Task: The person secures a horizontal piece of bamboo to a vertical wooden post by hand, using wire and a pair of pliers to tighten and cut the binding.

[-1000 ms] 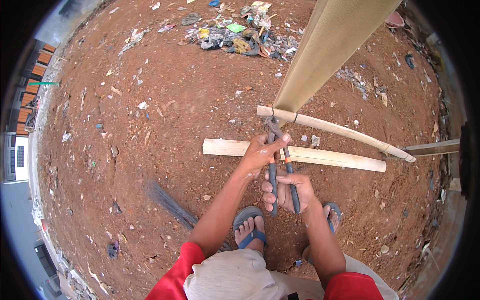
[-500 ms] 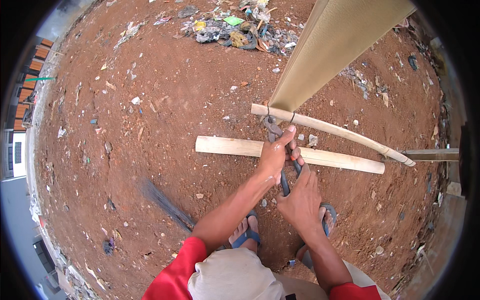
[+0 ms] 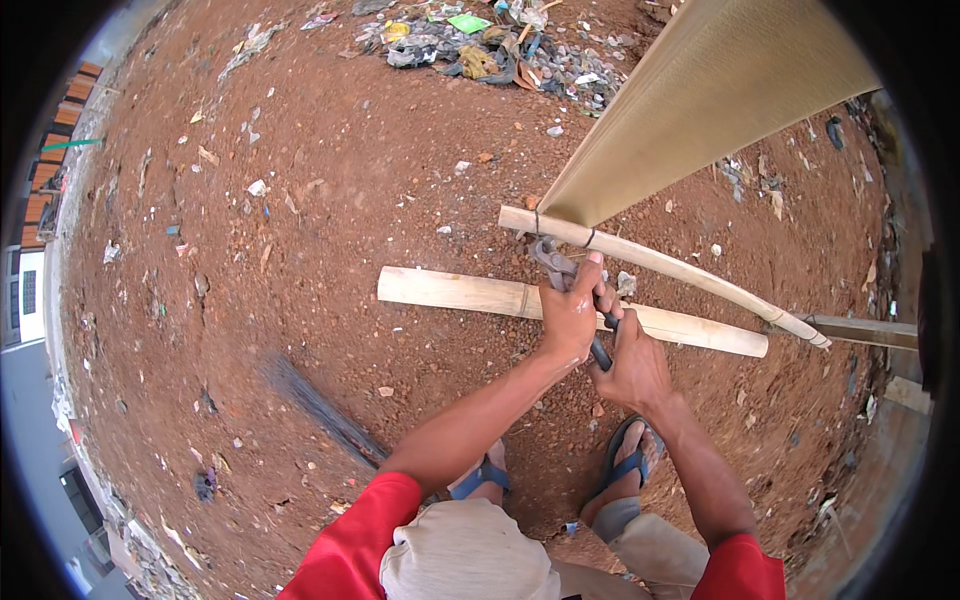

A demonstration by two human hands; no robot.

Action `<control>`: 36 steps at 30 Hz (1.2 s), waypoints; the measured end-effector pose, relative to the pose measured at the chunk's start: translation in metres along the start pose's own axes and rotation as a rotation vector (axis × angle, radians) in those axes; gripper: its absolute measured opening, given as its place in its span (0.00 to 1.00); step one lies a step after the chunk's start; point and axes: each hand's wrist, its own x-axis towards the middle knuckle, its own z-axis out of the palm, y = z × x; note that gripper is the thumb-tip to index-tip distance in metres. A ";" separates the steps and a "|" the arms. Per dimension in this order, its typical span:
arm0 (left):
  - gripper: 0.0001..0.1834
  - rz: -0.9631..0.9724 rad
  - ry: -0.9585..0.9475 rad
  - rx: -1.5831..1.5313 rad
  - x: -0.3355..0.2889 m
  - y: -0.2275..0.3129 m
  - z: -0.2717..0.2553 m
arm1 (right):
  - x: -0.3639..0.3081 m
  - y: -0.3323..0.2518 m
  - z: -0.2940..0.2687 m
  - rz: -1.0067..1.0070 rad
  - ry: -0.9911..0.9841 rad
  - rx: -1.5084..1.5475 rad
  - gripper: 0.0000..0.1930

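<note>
A pair of dark metal pincers [image 3: 553, 262] is in my hands, its jaws just below the left end of a bamboo pole [image 3: 680, 264]. My left hand [image 3: 570, 318] is closed round the tool behind its head, thumb pointing up. Closer to me, my right hand [image 3: 637, 368] wraps the black handle ends. Two dark wire ties [image 3: 590, 238] circle the pole, where the narrow end of a tan sheet [image 3: 700, 115] meets it. Whether the jaws grip a wire, I cannot tell. Beneath my hands lies a split bamboo slat [image 3: 452, 290].
A bundle of dark thin wires [image 3: 318, 405] lies on the reddish soil left of my sandalled feet. Rubbish [image 3: 480, 55] is heaped at the far side. At right, a wooden beam [image 3: 865, 332] meets the pole's end; a building [image 3: 30, 290] stands at the left edge.
Both hands have shifted right, swinging the pincers' handles rightward so the tool slants more. The tan sheet looks spread further right. My right foot shows more fully, further left.
</note>
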 end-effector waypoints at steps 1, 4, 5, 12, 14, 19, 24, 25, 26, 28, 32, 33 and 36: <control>0.22 -0.005 -0.001 0.000 0.000 -0.001 -0.001 | 0.001 0.001 0.002 -0.003 -0.003 -0.001 0.29; 0.23 -0.025 -0.009 0.014 -0.003 -0.001 0.001 | -0.002 0.005 0.006 -0.004 0.018 -0.005 0.28; 0.23 -0.029 -0.017 0.018 -0.003 0.000 0.001 | -0.003 0.001 0.005 0.038 0.010 0.024 0.29; 0.20 -0.248 0.085 0.226 -0.019 0.034 -0.006 | -0.027 -0.054 0.028 0.121 0.214 0.131 0.27; 0.21 -0.274 0.091 0.350 -0.023 0.051 -0.015 | -0.030 -0.064 0.031 0.232 0.063 0.244 0.25; 0.18 -0.326 -0.157 0.553 -0.040 0.098 -0.017 | -0.035 -0.056 0.043 0.051 -0.792 2.186 0.23; 0.19 -0.631 -0.391 0.116 -0.010 0.096 -0.032 | -0.031 -0.093 0.064 -0.479 -1.257 2.821 0.21; 0.19 -0.628 -0.390 0.113 -0.008 0.091 -0.036 | -0.032 -0.092 0.064 -0.475 -1.261 2.818 0.21; 0.18 -0.645 -0.396 0.057 -0.008 0.090 -0.033 | -0.033 -0.089 0.060 -0.390 -1.207 2.765 0.21; 0.18 -0.659 -0.332 0.013 -0.012 0.085 -0.028 | -0.037 -0.080 0.046 -0.302 -1.149 2.704 0.20; 0.18 -0.604 -0.245 0.097 -0.017 0.087 -0.023 | -0.053 -0.070 0.006 0.140 -0.514 1.658 0.27; 0.17 -0.567 -0.200 0.103 -0.017 0.080 -0.020 | -0.060 -0.077 -0.008 0.161 -0.191 1.184 0.29; 0.17 -0.487 -0.061 0.109 -0.018 0.065 -0.004 | -0.071 -0.107 -0.013 0.162 0.153 0.362 0.31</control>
